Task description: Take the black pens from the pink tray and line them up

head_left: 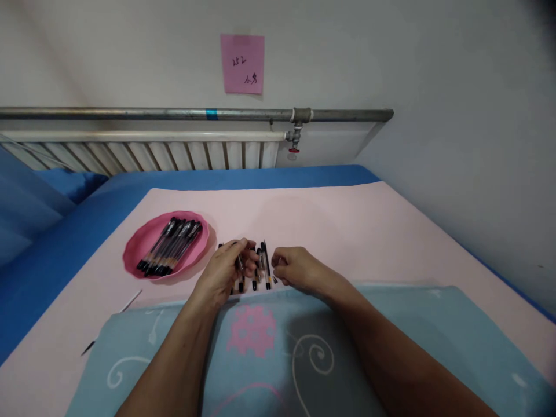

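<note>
My left hand [229, 265] is curled over a row of black pens, palm partly turned up. A dark, slim pen [240, 264] shows between its thumb and fingers; the fingers hide part of it. Just right of it, a few clear-barrelled pens [268, 281] with black ends lie side by side on the pink surface. My right hand [296, 266] is beside these pens, its fingers closed in a pinch; what they hold, if anything, is hidden. A small dark piece [275, 280] lies below its fingertips.
A pink scalloped dish [130, 255] holds a stack of capped pens [171, 246]. Light blue patterned cloth [256, 370] covers the near side. A thin white stick [131, 300] lies at left. Behind are a radiator [165, 153], a metal pipe [143, 114] and a pink note [243, 63].
</note>
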Demonstrator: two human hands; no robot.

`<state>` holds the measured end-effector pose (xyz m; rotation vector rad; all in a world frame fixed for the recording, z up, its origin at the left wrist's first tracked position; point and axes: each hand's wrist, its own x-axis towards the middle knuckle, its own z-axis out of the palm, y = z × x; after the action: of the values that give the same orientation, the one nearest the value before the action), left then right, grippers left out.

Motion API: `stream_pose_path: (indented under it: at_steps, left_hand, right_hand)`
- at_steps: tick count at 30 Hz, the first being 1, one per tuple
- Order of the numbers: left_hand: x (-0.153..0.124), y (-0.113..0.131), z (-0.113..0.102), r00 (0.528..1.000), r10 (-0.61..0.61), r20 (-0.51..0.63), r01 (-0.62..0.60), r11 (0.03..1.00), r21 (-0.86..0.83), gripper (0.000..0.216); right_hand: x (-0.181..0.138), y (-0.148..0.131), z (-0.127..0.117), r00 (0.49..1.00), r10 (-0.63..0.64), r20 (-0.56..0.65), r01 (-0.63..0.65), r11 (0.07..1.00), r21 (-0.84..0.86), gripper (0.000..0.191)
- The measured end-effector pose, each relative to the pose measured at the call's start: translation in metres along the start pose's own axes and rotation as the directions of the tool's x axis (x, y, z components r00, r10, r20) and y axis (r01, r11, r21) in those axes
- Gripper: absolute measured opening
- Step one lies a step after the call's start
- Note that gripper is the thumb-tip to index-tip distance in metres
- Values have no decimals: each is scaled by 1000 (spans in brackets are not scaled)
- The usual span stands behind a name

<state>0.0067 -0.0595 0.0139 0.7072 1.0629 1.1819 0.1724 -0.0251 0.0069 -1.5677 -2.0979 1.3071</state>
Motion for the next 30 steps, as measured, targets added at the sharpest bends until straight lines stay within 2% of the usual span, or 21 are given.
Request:
stream_pose_path:
  at_steps: [3,8,11,15,19,21,24,30]
  left_hand:
    - [0,-2,1,1000,-20,12,20,1000,-16,27]
    - [4,-15,11,993,109,34,-104,987,-124,26]
    - [4,-23,21,991,111,70,-100,985,-143,28]
    - [2,-23,23,993,88,83,-82,994,-71,34]
    - [5,-11,9,975,214,-51,-213,977,17,37]
    - [7,-5,1,965,234,-120,-233,972,18,38]
    - [7,1,-5,966,200,-165,-205,979,-12,39]
    - [4,0,-2,978,157,-135,-162,987,-21,39]
  right_hand:
    - [-1,-3,-4,997,-28,-71,32,998,59,9]
    - [-6,-14,3,947,-291,-134,318,904,286,14]
    - [-10,-21,11,931,-345,-122,365,867,338,15]
    - [-9,-22,9,940,-312,-142,339,905,256,17]
    - [1,-9,-4,957,-117,-267,151,982,112,13]
    - [8,0,-7,950,-43,-308,61,997,50,16]
    - [17,11,-5,953,-52,-299,61,998,21,26]
    - [22,14,5,949,-94,-301,67,993,-100,37]
